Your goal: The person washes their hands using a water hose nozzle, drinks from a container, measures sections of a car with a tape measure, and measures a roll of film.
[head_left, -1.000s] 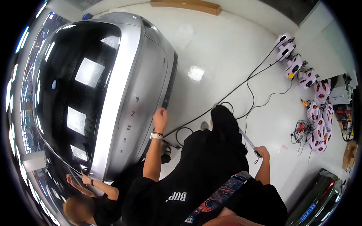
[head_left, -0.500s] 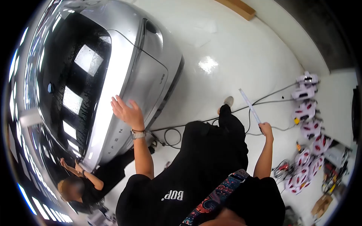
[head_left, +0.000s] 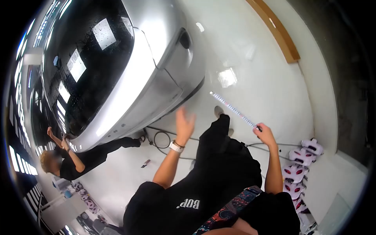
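"Co-worker (head_left: 94, 157) beside the car (head_left: 113, 72), arms raised; next?"
"Left hand (head_left: 185, 126), thumb spread wide, blurred, just right of the car."
"Then?"
"Tape measure (head_left: 234, 110), farther right of the car, angled toward it, gripped in the right hand (head_left: 266, 134)."

Glossy, metallic-looking bodywork (head_left: 147, 76) and shiny, droplet-speckled glass (head_left: 92, 64) gleam at left beside a smooth, reflective floor (head_left: 260, 92), with a smooth tape (head_left: 235, 111) and plastic-looking casings (head_left: 295, 172) at right, a cardboard-looking box (head_left: 275, 31) far right, and a matt cloth shirt (head_left: 168, 199) and fabric strap (head_left: 227, 213) near.
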A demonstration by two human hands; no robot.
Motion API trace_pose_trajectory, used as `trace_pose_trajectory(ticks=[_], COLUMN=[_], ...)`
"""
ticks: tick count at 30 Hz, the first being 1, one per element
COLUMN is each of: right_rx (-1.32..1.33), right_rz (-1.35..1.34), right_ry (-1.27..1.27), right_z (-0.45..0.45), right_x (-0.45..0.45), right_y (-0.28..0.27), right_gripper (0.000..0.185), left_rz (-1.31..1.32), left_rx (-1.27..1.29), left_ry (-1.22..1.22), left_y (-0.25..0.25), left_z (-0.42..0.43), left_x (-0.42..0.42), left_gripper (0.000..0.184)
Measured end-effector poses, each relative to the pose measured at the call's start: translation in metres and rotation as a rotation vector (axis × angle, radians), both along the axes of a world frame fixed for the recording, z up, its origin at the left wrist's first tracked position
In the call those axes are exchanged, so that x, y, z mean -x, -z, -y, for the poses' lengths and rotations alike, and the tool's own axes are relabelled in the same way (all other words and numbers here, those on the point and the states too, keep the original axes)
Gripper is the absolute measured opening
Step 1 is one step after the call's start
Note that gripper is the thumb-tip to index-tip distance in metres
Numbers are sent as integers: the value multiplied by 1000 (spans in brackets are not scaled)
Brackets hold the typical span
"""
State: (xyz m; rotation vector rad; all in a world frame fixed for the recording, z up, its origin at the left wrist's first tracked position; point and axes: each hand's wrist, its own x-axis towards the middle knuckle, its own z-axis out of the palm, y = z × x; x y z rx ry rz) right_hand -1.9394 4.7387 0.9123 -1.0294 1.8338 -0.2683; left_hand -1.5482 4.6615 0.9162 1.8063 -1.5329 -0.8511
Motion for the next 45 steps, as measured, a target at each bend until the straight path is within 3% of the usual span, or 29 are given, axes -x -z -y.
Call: trace_pose_trajectory(ticks=[2,4,7,13,19,24,30,32,33,35,37,38,45], right_rx=[-50,-9,41,-4,-75,-32,34,5,-50,2,190,133,398], right_rz=[103,120,118,61,113,149,343,412,466,650,687,746,883], right_ry=[-67,-159,-306,-485,-653,-673,-635,-630,-602,-545,-602,-586,-673], right_z=[27,40,73,125,183,206,223,245,250,264,282,290,335], right_x=[-4,-4,5,35,68,91,94,76,68,42,13,1,-61], right_y=[-10,-3,-7,-12,5,59,197,252,275,330,378,402,537], right_gripper=[38,38,38,37,34,30,26,24,22,23,25,27,31], left_rz=[-196,-816,-1092,-1104,-931,-704,-216,-44,-33,250,296,324,500], left_rx=[-82,-358,-465,-472,-392,-312,163,481,490,856,985,1099,1275], left_ry=[-39,-77,-171,-485,-568,-706,-546,-528,-545,-389,-363,-319,-429], left_y=[2,-7,-9,10,48,75,146,177,191,220,238,250,342], left_z=[27,47,72,90,92,104,160,183,188,203,212,214,230], left_x=[36,63,86,110,126,162,167,162,156,140,129,126,116], left_gripper=[53,44,38,23,22,27,23,15,15,12,12,13,14])
